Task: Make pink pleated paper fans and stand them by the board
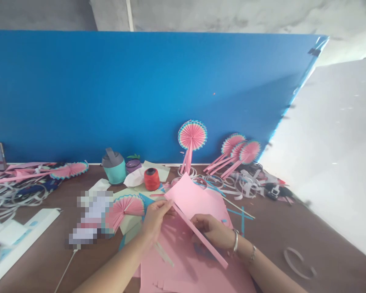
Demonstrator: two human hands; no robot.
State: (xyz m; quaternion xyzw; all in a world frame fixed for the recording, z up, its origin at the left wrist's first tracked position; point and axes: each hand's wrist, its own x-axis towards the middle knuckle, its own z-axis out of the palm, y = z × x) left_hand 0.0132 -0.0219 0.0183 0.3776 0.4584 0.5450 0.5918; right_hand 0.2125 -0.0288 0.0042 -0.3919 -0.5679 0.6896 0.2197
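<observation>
A pink paper sheet (187, 195) with a narrow folded strip along its near edge is raised at a slant over larger pink paper (177, 264) on the table. My left hand (157, 219) pinches the strip's upper left end between thumb and fingers. Farther down the strip, my right hand (212, 231) has its fingers curled behind the fold, with a bracelet at the wrist. Something dark shows under the right fingers; it is too hidden to identify. Left of my left hand lies an open pink pleated fan (125, 211) with a blue edge.
Against the blue panel (140, 93) stands a round pink fan (192, 135); more fans (250, 152) lean at right. Behind my hands are a red thread spool (151, 179) and a teal cup (114, 169). A power strip (24, 244) lies left, a white ring (299, 262) right.
</observation>
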